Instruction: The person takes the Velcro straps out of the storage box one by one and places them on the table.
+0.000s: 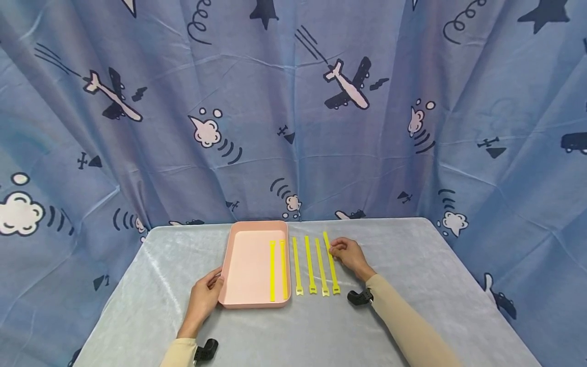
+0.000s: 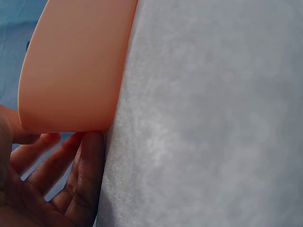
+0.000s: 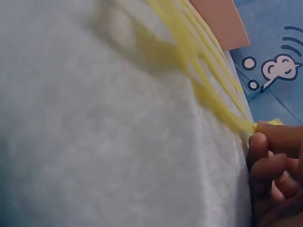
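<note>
My right hand [image 1: 349,255] pinches the far part of the rightmost yellow cable tie [image 1: 332,265] between thumb and forefinger. In the right wrist view this cable tie [image 3: 208,97] bows down from the fingertips, over its shadow. Several flat yellow cable ties with slotted heads lie side by side, one [image 1: 309,265] among them, left of that hand. At the left, my left hand [image 1: 204,298] holds the side wall of a shallow pink tray [image 1: 243,229], thumb at the rim and fingers against the outside. Two more ties lie inside along the tray's right side, one [image 1: 272,270] inward of the other.
A pale grey cloth covers the table [image 1: 312,331]. Behind its far edge hangs a blue curtain [image 1: 257,168] printed with planes and clouds. Black bands with cameras sit on both wrists, the right wrist camera [image 1: 359,296] close over the cloth.
</note>
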`<state>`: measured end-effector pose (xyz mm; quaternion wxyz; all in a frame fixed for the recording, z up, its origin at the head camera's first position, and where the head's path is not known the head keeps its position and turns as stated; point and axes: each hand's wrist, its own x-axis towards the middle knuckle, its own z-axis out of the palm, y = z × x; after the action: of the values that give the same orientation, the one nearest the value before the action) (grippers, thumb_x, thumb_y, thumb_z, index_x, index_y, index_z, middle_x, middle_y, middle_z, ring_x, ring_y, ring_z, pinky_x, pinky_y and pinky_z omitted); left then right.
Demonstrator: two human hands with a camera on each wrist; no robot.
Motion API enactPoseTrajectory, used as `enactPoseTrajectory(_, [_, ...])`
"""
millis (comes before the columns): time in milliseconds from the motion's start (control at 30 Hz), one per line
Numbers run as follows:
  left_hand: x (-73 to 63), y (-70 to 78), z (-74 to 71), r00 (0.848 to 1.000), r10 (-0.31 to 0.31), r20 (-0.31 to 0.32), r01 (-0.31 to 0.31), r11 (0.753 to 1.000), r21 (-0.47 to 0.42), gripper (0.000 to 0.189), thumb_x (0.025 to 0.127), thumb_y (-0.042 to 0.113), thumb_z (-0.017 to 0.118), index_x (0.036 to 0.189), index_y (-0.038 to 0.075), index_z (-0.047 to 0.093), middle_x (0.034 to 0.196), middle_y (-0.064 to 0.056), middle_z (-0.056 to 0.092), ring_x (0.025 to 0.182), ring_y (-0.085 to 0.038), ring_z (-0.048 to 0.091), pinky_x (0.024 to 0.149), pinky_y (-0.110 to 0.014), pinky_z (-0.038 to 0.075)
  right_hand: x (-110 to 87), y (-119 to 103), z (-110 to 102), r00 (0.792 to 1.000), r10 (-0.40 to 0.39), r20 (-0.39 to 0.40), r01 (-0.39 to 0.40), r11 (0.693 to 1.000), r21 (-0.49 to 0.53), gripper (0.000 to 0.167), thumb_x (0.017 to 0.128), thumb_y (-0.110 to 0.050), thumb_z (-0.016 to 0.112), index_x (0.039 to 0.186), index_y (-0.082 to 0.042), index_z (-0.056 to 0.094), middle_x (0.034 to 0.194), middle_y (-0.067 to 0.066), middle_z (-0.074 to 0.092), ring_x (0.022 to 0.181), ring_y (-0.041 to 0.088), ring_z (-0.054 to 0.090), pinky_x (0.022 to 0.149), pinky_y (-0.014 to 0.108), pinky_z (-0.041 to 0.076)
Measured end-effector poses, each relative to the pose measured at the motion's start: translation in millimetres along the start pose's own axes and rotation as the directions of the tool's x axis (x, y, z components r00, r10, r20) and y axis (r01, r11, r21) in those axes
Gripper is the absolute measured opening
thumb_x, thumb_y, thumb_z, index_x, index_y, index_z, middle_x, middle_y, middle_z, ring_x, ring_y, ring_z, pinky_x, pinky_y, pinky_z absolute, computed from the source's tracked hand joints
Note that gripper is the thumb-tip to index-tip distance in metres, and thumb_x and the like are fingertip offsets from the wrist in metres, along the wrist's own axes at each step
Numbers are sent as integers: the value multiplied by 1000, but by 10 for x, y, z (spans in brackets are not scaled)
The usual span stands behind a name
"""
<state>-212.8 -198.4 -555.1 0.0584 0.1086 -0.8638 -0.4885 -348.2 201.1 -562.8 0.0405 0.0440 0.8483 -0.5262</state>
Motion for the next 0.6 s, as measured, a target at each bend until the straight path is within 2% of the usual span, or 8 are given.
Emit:
enactPoseTrajectory(133, [3, -3, -6, 1000, 1, 2, -1, 1000, 0, 39, 101, 18, 54, 138, 7, 57, 123, -19, 68, 106, -27, 68, 79, -24, 53, -5, 3, 2, 1000, 0, -11, 0, 1000, 4, 18, 89, -10, 69, 106, -4, 65, 85, 4, 64, 65, 12, 57, 51, 25, 45])
enactPoseTrajectory(400, [4, 8, -15, 1000, 5, -3, -5, 1000, 8, 39, 100, 19, 54, 138, 6, 57, 123, -19, 68, 107, -27, 68, 78, -24, 53, -68, -43, 12, 1000, 16, -22, -14, 998, 67, 20, 92, -14, 67, 109, -5, 64, 93, 6, 62, 71, 12, 57, 54, 23, 47])
enactPoseTrajectory(600, [3, 2, -1, 1000, 10, -2, -10, 1000, 2, 39, 100, 18, 54, 138, 6, 57, 123, -19, 68, 106, -26, 68, 76, -20, 51, -169, -161, 46, 999, -15, -31, 19, 995, 103, 21, 95, -18, 65, 111, -5, 64, 98, 9, 62, 72, 14, 58, 57, 24, 46])
